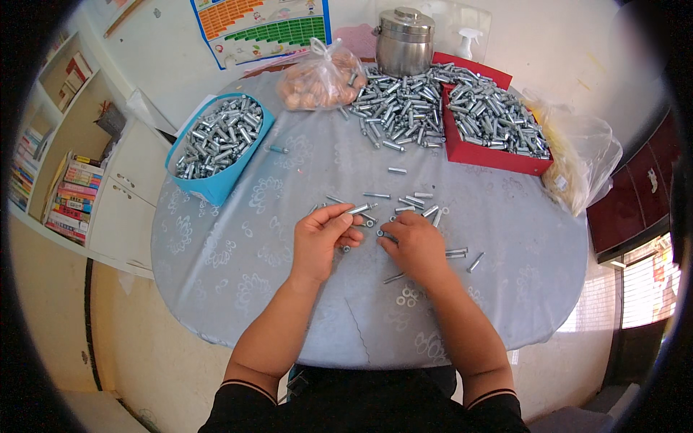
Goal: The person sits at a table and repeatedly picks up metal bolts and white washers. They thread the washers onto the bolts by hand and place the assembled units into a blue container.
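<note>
My left hand (323,238) grips a silver bolt (359,209) whose end sticks out to the right past my fingers. My right hand (413,244) rests on the table (238,260) just beside it, fingertips pinching a small metal piece (382,233), perhaps a nut or washer. Several loose bolts (415,202) lie scattered on the grey-blue patterned cloth just beyond both hands. A few washers (408,296) lie near my right forearm.
A blue box of bolts (216,141) sits at the far left. A red box of bolts (498,119) and a loose heap (397,108) lie at the back. A bag of brown items (321,76), a steel canister (404,40) and a clear bag (577,155) stand around them.
</note>
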A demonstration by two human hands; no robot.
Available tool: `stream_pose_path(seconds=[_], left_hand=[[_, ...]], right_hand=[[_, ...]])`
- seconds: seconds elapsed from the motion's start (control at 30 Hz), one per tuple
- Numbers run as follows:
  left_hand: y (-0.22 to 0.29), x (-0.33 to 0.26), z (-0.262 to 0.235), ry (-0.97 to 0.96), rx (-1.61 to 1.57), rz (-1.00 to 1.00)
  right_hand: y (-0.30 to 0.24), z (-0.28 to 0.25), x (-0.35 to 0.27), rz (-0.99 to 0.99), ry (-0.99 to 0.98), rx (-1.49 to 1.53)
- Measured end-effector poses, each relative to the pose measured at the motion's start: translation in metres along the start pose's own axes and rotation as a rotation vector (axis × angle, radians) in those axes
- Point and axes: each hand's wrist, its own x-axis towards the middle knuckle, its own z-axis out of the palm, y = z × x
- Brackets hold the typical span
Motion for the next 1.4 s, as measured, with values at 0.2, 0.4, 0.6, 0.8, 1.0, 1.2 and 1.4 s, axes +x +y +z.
stream_pose_path(seconds=[0.2, 0.4, 0.6, 0.8, 1.0, 1.2, 1.4], left_hand=[[0.003, -0.005, 0.006, -0.023, 0.091, 0.001], [-0.002, -0.002, 0.005, -0.094, 0.105, 0.010], [-0.002, -0.004, 0.008, -0.121, 0.122, -0.006], [-0.005, -0.003, 0.006, -0.144, 0.110, -0.028], [-0.004, -0.003, 0.006, -0.183, 0.118, -0.083], [-0.002, -0.006, 0.002, -0.257, 0.226, -0.058], [0.000, -0.006, 0.004, -0.309, 0.194, -0.078]], right_hand=[[0.001, 0.005, 0.002, 0.066, 0.041, 0.140], [0.005, -0.005, 0.001, 0.428, 0.139, 0.990], [0.005, -0.007, -0.002, 0.382, 0.071, 1.030], [0.004, -0.008, -0.002, 0.423, 0.029, 1.030], [0.013, -0.005, -0.006, 0.403, 0.014, 0.987], [0.012, -0.010, -0.011, 0.290, -0.014, 0.852], [0.015, -0.007, -0.011, 0.312, 0.032, 0.680]])
